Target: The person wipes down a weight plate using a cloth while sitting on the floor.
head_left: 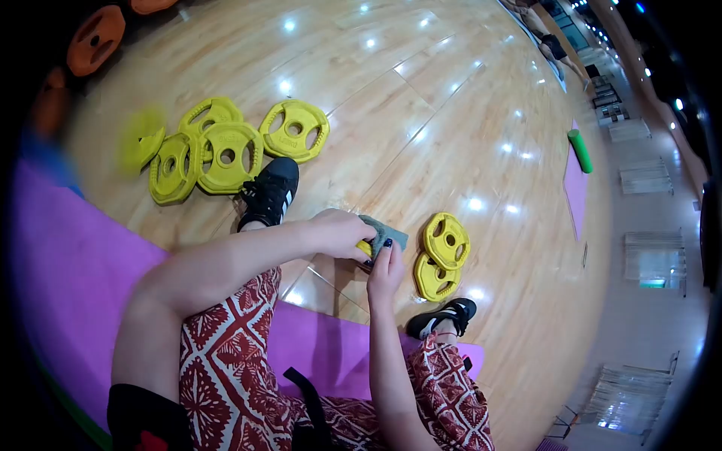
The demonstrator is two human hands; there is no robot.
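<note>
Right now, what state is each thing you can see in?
Left hand: closed on the cloth.
Right hand: pinching the cloth.
Cloth: bunched between both hands.
Yellow piece: mostly hidden.
Left yellow plates: on the floor, some overlapping, leftmost blurred.
Right yellow plates: on the floor, overlapping.
Near purple mat: spread on the floor.
Green roller: lying on its side.
Black shoes: worn.

You have two hands (344, 233), one cloth (390, 234) and one mostly hidden yellow piece (365, 247). You see six yellow plates (226, 176), four left and two right, one blurred yellow shape (147, 143), two black shoes (274, 188), two purple mats (86, 229), one green roller (580, 152) and three orange discs (93, 40).
</note>
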